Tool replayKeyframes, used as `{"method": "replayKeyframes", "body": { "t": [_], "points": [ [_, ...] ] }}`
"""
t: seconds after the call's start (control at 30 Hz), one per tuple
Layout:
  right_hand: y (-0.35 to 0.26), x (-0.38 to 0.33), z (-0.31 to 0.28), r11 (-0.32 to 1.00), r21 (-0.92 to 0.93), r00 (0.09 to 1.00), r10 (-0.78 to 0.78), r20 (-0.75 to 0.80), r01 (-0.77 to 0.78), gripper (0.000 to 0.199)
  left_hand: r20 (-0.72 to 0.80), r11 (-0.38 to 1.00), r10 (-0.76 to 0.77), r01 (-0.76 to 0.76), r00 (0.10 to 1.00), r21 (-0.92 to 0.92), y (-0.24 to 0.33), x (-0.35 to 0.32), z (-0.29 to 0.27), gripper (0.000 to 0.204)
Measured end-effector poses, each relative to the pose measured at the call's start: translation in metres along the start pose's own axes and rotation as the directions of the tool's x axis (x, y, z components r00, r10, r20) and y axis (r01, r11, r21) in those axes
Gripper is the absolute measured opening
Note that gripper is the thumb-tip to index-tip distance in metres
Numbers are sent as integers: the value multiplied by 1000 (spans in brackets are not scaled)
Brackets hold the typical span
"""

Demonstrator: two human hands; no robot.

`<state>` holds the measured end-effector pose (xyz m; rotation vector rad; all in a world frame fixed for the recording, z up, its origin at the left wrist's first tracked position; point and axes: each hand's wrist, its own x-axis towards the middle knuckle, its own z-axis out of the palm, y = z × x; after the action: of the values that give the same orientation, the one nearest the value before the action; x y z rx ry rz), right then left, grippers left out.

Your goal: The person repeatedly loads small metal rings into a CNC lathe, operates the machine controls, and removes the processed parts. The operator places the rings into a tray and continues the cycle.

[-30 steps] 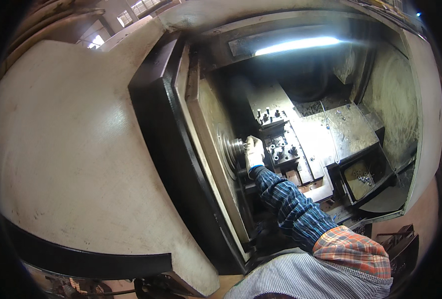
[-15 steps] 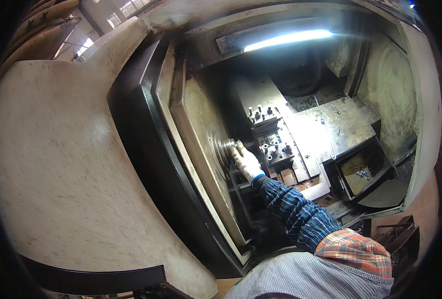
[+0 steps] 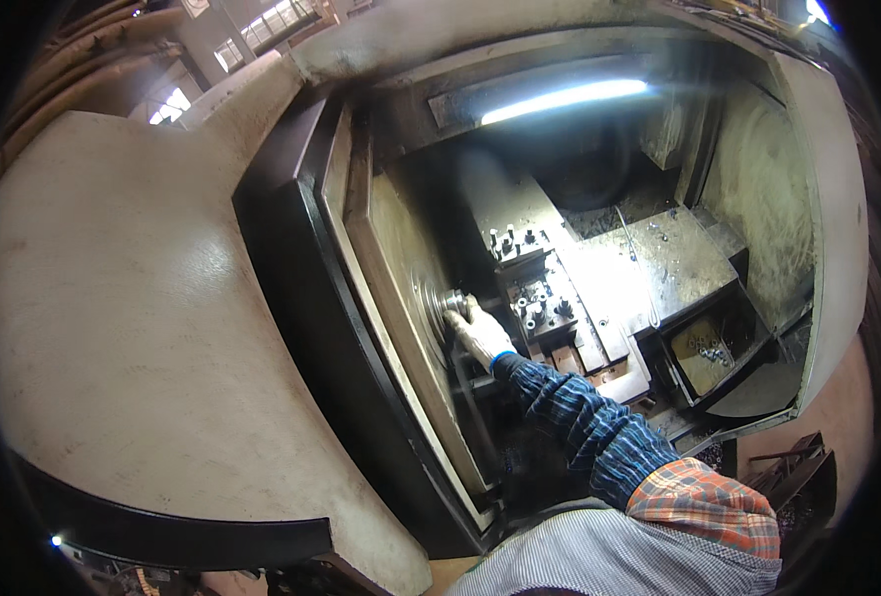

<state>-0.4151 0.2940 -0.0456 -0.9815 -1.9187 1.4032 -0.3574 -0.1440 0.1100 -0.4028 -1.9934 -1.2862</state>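
My right hand (image 3: 482,336), in a white glove with a blue cuff, reaches into the lathe's work area. Its fingers are bent around the small round metal piece (image 3: 452,301) at the middle of the spindle face (image 3: 427,298). Thumb and fingers lie on either side of that piece; the glove hides part of it. Whether a separate workpiece sits inside I cannot tell. To the right of the hand is a tool block (image 3: 543,310) with several bolts and round holders. My left hand is out of the picture.
A tool slide (image 3: 609,268) with scattered chips and a bent metal rod (image 3: 639,268) lies right of the tool block. Beyond its near edge hangs a tray (image 3: 694,370) holding small metal parts. A black-edged door frame (image 3: 331,328) stands left; a lamp (image 3: 565,100) shines above.
My right hand has shifted slightly down and left on the round metal piece, its fingers now lower and farther apart around it. The view has tilted slightly.
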Motion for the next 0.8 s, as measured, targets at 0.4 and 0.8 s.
{"method": "replayKeyframes", "body": {
  "t": [0.4, 0.8],
  "points": [
    [-15, 1, -17, 916, -390, 958, 190, 213, -95, 94, 234, 887, 339, -392, 911, 243, 29, 6, -7, 25],
    [-7, -141, -67, 995, 50, 938, 60, 340, -81, 65, 369, 718, 562, -659, 740, 226, -1, 15, -15, 24]
  ]
}}
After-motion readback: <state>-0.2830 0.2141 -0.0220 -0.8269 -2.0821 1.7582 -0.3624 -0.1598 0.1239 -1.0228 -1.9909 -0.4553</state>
